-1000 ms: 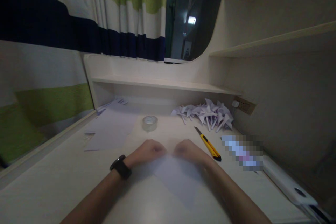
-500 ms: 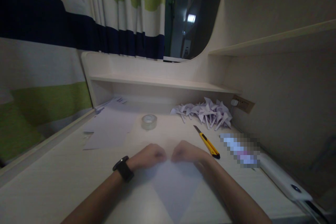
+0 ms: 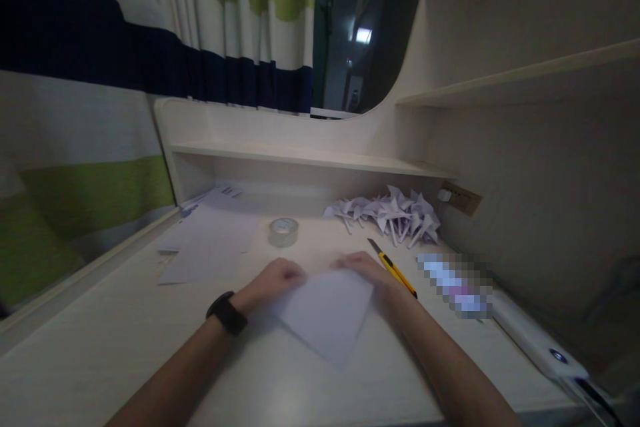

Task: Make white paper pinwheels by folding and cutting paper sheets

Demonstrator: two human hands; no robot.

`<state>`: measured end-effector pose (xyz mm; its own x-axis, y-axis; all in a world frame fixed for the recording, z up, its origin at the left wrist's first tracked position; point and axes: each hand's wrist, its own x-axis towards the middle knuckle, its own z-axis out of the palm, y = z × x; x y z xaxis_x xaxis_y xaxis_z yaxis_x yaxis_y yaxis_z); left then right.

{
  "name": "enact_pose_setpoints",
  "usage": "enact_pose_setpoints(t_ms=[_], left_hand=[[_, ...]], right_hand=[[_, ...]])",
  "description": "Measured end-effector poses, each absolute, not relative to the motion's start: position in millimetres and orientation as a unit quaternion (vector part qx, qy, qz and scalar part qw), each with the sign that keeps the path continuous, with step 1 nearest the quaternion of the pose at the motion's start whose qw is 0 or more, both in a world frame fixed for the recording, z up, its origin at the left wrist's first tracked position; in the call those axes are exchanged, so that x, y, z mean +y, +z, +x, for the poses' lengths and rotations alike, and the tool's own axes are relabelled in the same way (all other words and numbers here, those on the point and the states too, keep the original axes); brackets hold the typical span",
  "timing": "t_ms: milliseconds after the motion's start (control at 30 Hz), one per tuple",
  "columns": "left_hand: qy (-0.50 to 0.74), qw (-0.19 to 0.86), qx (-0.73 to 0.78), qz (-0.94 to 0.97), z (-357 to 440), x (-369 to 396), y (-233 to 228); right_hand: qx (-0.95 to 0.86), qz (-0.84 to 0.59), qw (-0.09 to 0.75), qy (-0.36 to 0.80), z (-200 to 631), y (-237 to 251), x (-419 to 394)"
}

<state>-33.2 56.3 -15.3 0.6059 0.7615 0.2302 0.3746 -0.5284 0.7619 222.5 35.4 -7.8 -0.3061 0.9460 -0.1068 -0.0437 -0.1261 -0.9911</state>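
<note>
A white sheet of paper (image 3: 327,313) lies between my hands, low over the desk, with a corner pointing toward me. My left hand (image 3: 280,280), a black watch on its wrist, has closed fingers at the sheet's upper left edge. At the upper right edge, my right hand (image 3: 363,267) grips the paper, its fingertips blurred. Just right of that hand, a yellow utility knife (image 3: 395,271) has its blade out and points away from me. A roll of clear tape (image 3: 283,232) stands beyond my left hand.
White paper pinwheels (image 3: 395,213) are piled at the back right. Several paper sheets (image 3: 210,233) lie at the back left. A pixelated bright object (image 3: 455,285) and a white power strip (image 3: 535,337) line the right side. Above the desk's back runs a shelf (image 3: 300,155).
The sheet has turned and shifted away from me, its near corner now farther from the desk's front edge. Both hands have moved slightly away and apart.
</note>
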Motion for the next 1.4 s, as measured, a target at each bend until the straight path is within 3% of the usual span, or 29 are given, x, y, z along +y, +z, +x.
enact_pose_setpoints(t_ms=[100,167,367,433,600,767,900,1100,1400], left_hand=[[0.396,0.366,0.427,0.726,-35.8,57.4,-8.4],[0.459,0.400,0.448,0.655,-35.9,54.1,-4.8],[0.522,0.582,0.362,0.507,-25.2,43.8,-10.7],[0.542,0.587,0.355,0.486,-20.7,43.5,-14.4],[0.569,0.579,0.349,0.469,-12.7,42.3,-18.5],[0.491,0.633,0.311,0.512,-11.6,41.2,-20.0],[0.459,0.617,0.338,0.543,-21.1,44.6,-12.8],[0.467,0.532,0.438,0.555,-41.3,53.1,-3.4],[0.358,0.548,0.408,0.636,-56.3,63.6,-13.7]], right_hand=[[-0.348,-0.372,0.579,0.637,232.5,-8.9,45.1],[-0.310,-0.340,0.610,0.645,236.0,-9.9,48.3],[-0.355,-0.327,0.577,0.659,197.2,-27.5,41.0],[-0.327,-0.360,0.608,0.627,180.2,-32.2,37.3],[-0.322,-0.343,0.560,0.682,167.5,-35.2,36.0],[-0.356,-0.343,0.571,0.655,174.9,-40.2,40.4],[-0.400,-0.361,0.587,0.604,183.4,-37.1,37.5],[-0.454,-0.403,0.526,0.595,192.2,-36.8,38.8],[-0.518,-0.441,0.461,0.569,203.5,-32.0,39.2]])
